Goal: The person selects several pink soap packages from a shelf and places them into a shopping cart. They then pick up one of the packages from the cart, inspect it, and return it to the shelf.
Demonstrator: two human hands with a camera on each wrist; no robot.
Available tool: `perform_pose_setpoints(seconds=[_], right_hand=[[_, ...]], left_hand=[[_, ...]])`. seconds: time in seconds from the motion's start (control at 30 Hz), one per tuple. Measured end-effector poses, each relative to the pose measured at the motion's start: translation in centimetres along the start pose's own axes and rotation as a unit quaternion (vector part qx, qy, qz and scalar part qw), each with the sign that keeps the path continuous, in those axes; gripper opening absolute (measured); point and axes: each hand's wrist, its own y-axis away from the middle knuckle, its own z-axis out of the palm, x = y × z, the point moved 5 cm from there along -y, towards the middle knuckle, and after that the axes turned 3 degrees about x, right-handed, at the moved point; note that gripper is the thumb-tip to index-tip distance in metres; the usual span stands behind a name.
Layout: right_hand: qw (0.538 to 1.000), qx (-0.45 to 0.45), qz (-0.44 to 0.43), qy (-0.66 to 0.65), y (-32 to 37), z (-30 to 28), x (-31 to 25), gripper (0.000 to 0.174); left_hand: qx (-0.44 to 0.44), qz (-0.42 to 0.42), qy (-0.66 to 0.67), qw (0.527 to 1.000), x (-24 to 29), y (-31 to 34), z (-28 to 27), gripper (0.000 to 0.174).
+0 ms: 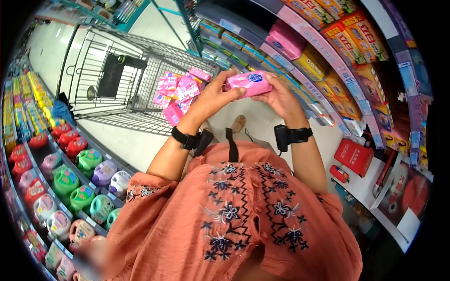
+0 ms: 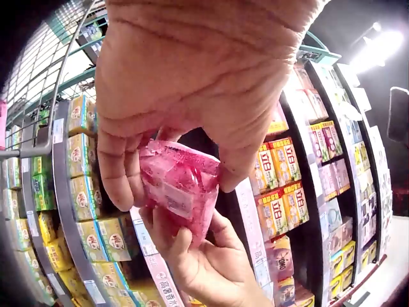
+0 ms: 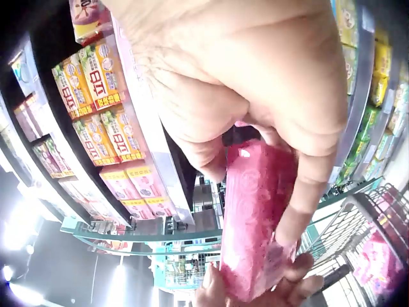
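Observation:
Both hands hold a pink plastic-wrapped soap pack [image 1: 251, 85] with a blue oval logo, up in front of the body. My left hand [image 1: 216, 96] grips one end, thumb along the near side. At the other end, my right hand [image 1: 283, 99] has its thumb and fingers around the wrapper. In the left wrist view, a crimped end and a pale label show on the soap pack [image 2: 182, 185], between the left fingers above and the right hand [image 2: 208, 265] below. The right wrist view shows the long side of the pack [image 3: 255, 211], with left fingertips [image 3: 214, 291] at its far end.
A wire shopping cart [image 1: 117, 111] stands ahead to the left, with several similar pink packs [image 1: 185, 86] inside. Shelves of boxed soaps [image 1: 344, 44] rise close on the right. Bottles of detergent [image 1: 65, 180] line the left shelf. A red box [image 1: 354, 157] lies at lower right.

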Motion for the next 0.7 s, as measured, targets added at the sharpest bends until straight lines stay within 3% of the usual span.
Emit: perform_pose_setpoints(seconds=[0.07, 0.1, 0.23, 0.43, 0.53, 0.7], right_hand=[[0.999, -0.018, 0.026, 0.039, 0.9, -0.5, -0.4, 0.043], [0.997, -0.026, 0.039, 0.058, 1.4, -0.5, -0.5, 0.045], [0.990, 0.024, -0.013, 0.138, 2.6, 0.2, -1.9, 0.049], [0.987, 0.029, 0.049, 0.152, 2.5, -2.5, -1.9, 0.053], [0.988, 0.050, 0.076, 0.123, 2.9, -3.3, -2.3, 0.056], [0.992, 0.025, 0.063, 0.106, 3.4, -4.0, -3.2, 0.064]], left_hand=[[-0.011, -0.054, 0.056, 0.997, 0.1, 0.2, 0.5, 0.072], [-0.007, -0.037, 0.081, 0.996, 0.0, 0.3, 0.7, 0.068], [-0.044, -0.074, 0.130, 0.988, -0.3, 0.4, 1.6, 0.059], [-0.061, -0.136, 0.185, 0.971, -0.7, -0.1, 3.3, 0.061], [-0.090, -0.053, 0.178, 0.978, 1.0, 0.3, 3.9, 0.059], [-0.058, -0.027, 0.106, 0.992, 1.7, -0.3, 4.6, 0.051]])
